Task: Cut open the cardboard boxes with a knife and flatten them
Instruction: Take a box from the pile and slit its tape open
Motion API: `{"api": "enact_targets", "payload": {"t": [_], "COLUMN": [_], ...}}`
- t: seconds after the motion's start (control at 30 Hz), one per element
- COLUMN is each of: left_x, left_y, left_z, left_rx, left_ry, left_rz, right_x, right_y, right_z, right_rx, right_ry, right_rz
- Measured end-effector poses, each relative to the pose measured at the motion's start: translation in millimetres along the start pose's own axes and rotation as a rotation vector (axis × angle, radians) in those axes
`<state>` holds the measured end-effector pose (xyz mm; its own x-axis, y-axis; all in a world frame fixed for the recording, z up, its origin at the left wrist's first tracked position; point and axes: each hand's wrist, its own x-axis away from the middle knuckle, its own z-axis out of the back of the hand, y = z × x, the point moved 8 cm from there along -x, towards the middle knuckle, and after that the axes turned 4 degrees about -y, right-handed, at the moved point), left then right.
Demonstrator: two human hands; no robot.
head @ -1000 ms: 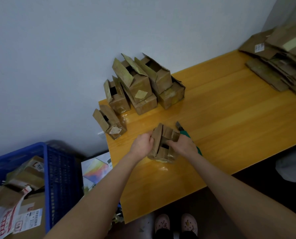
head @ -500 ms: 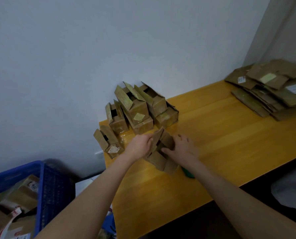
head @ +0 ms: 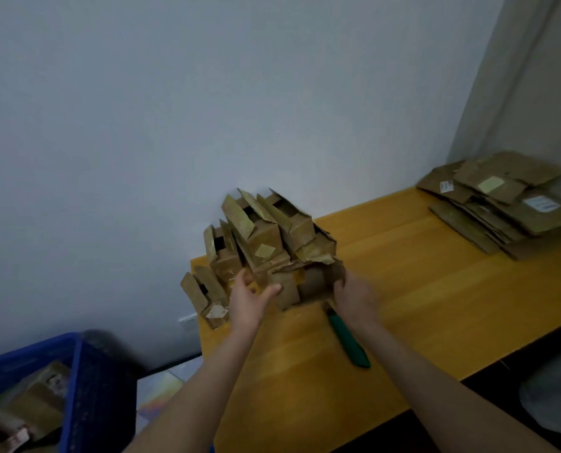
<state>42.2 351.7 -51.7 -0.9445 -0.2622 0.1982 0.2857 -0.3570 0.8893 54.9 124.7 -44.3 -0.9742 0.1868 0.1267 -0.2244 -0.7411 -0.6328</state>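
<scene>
You are at a yellow wooden table (head: 436, 289) by a grey wall (head: 207, 109). Your left hand (head: 249, 297) and right hand (head: 354, 297) each grip one end of the box (head: 305, 282), its long side running between them. The green knife (head: 348, 341) lies by your right wrist, blade toward the box. A moment ago your right arm hid most of the knife.

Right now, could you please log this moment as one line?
left hand, right hand: grip box; knife: lying on table
</scene>
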Motion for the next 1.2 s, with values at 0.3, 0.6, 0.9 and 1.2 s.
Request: {"api": "enact_targets", "payload": {"t": [0.3, 0.6, 0.9, 1.2], "left_x": [-0.5, 2.9, -1.8, 17.0], "left_y": [-11.2, 9.6, 6.7, 1.4], "left_z": [-9.6, -21.3, -7.0, -28.8], "left_rx": [-0.049, 0.298, 0.585, 0.439], "left_ry": [0.046, -0.359, -0.389, -0.766], "left_rz": [0.196, 0.057, 0.105, 0.119], "right_x": [20.2, 11.8, 25.1, 22.2], "right_y": [-21.0, 15.5, 25.7, 34.7], "right_z": [-3.4, 2.1, -13.9, -17.4], "right_rx": [-0.054, -0.512, -1.412, -1.239], "right_ry": [0.063, 0.029, -0.532, -0.468], "right_rz": [0.124, -0.032, -0.259, -0.374]}}
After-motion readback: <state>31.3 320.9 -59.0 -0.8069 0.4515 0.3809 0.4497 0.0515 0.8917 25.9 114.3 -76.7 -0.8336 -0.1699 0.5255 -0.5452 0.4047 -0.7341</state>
